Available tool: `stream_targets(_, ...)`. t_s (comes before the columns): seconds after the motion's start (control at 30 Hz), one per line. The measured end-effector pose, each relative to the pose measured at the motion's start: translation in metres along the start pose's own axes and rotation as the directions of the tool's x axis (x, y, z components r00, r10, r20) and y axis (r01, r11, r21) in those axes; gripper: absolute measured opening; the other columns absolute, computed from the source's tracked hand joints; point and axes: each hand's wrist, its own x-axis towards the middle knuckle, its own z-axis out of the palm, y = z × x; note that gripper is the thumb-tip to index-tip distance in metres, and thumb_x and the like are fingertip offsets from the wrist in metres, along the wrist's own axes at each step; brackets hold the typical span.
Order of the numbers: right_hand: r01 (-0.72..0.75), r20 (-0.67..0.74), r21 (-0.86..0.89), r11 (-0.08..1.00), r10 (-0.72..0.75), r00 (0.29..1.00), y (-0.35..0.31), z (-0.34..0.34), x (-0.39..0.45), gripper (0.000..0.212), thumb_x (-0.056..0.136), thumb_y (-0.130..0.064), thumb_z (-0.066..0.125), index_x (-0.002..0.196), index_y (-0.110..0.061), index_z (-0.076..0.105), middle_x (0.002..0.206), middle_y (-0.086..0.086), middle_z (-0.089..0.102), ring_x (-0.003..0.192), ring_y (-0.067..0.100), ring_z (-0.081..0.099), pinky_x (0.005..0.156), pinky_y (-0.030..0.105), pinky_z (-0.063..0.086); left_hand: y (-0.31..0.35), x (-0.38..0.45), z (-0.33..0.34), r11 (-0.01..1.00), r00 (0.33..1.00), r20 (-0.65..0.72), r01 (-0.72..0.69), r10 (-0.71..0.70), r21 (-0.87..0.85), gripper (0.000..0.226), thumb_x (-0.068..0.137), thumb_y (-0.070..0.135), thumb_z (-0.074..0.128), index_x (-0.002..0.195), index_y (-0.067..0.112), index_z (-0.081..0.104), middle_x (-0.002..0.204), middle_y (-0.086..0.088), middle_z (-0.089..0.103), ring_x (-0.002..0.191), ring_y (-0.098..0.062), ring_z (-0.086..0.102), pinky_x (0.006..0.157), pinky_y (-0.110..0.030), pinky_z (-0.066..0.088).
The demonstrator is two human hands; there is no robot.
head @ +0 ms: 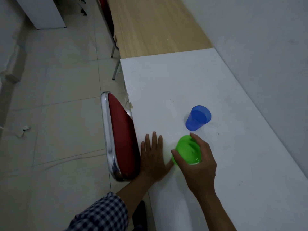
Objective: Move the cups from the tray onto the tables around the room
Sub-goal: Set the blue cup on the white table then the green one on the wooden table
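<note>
Gripping green cup (186,150) with right hand (198,161) wrapped round its rim, on white table (166,84) just beside blue cup (198,117); left hand (153,157) spread flat, empty, near red chair (121,135)

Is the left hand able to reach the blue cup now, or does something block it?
Probably yes. The left hand lies flat on the white table, and bare tabletop leads to the blue cup. Only the right hand on the green cup stands beside that path.
</note>
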Motion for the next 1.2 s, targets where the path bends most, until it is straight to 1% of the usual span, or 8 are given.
stream_targets(0.13,-0.033,-0.018,0.011,0.999,0.034,0.999,-0.022,-0.035,-0.050,0.071,0.067,-0.058,0.083,0.130,-0.038,0.059,0.124,-0.030,0.059,0.118,-0.003,0.056,0.090,0.004,0.040,0.004,-0.045,-0.020,0.985,0.983,0.071,-0.170,0.170,-0.005,0.087,0.090,0.071,0.019,0.160,0.021,0.009,0.169,-0.009,-0.002,0.155,-0.034,-0.004,0.121,-0.057,0.018)
stream_targets(0.27,-0.051,-0.025,0.018,0.999,0.051,0.998,-0.044,-0.065,-0.108,0.071,0.064,-0.060,0.084,0.129,-0.041,0.060,0.124,-0.033,0.059,0.117,-0.006,0.055,0.089,0.003,0.041,0.010,-0.114,-0.056,0.936,0.934,-0.057,-0.352,0.351,-0.001,0.078,0.094,0.066,0.037,0.156,0.018,0.031,0.164,-0.010,0.025,0.151,-0.037,0.021,0.113,-0.055,0.037)
stream_targets(0.37,-0.041,-0.032,0.013,0.999,0.042,0.999,-0.058,-0.077,-0.150,0.070,0.066,-0.056,0.088,0.129,-0.037,0.062,0.123,-0.028,0.061,0.117,-0.004,0.056,0.090,0.004,0.041,0.006,-0.172,-0.077,0.917,0.907,-0.133,-0.395,0.399,0.056,0.075,0.095,0.065,0.043,0.154,0.018,0.037,0.162,-0.009,0.031,0.151,-0.035,0.024,0.113,-0.053,0.037)
stream_targets(0.6,-0.021,0.014,0.071,0.997,0.020,1.000,-0.090,-0.071,-0.217,0.071,0.063,-0.064,0.081,0.127,-0.046,0.059,0.123,-0.031,0.059,0.115,-0.008,0.055,0.085,0.001,0.040,-0.023,-0.268,-0.119,0.951,0.938,-0.180,-0.272,0.296,0.147,0.081,0.091,0.070,0.043,0.154,0.020,0.036,0.164,-0.010,0.026,0.150,-0.038,0.023,0.117,-0.054,0.031)
stream_targets(0.73,0.017,0.099,0.090,0.996,-0.026,0.995,-0.109,-0.053,-0.233,0.072,0.063,-0.064,0.085,0.128,-0.044,0.059,0.121,-0.031,0.060,0.115,-0.005,0.057,0.088,0.009,0.043,-0.047,-0.299,-0.139,0.977,0.956,-0.232,-0.147,0.181,0.155,0.087,0.089,0.079,0.025,0.154,0.021,0.036,0.164,-0.008,0.026,0.152,-0.037,0.018,0.116,-0.055,0.028)
stream_targets(0.8,0.034,0.142,0.120,0.992,-0.051,0.988,-0.119,-0.042,-0.235,0.072,0.061,-0.063,0.084,0.126,-0.045,0.060,0.121,-0.029,0.061,0.114,-0.003,0.058,0.089,0.014,0.046,-0.061,-0.308,-0.146,0.981,0.964,-0.236,-0.087,0.126,0.171,0.086,0.089,0.078,0.031,0.153,0.021,0.037,0.165,-0.008,0.024,0.152,-0.039,0.018,0.117,-0.058,0.027)
stream_targets(0.9,0.081,0.205,0.164,0.983,-0.114,0.972,-0.140,-0.022,-0.230,0.071,0.061,-0.064,0.084,0.126,-0.048,0.059,0.120,-0.032,0.060,0.113,-0.005,0.058,0.089,0.010,0.046,-0.085,-0.316,-0.157,0.984,0.968,-0.247,0.002,0.043,0.178,0.086,0.089,0.078,0.032,0.156,0.024,0.030,0.168,-0.006,0.014,0.153,-0.038,0.010,0.118,-0.059,0.023)
stream_targets(1.2,0.176,0.345,0.216,0.960,-0.244,0.906,-0.198,0.080,-0.201,0.077,0.063,-0.072,0.080,0.129,-0.039,0.060,0.123,-0.028,0.061,0.116,-0.004,0.057,0.090,0.007,0.043,-0.176,-0.313,-0.201,0.988,0.931,-0.351,0.135,-0.103,0.069,0.085,0.089,0.078,0.031,0.157,0.027,0.025,0.166,-0.007,0.021,0.153,-0.037,0.015,0.116,-0.052,0.029)
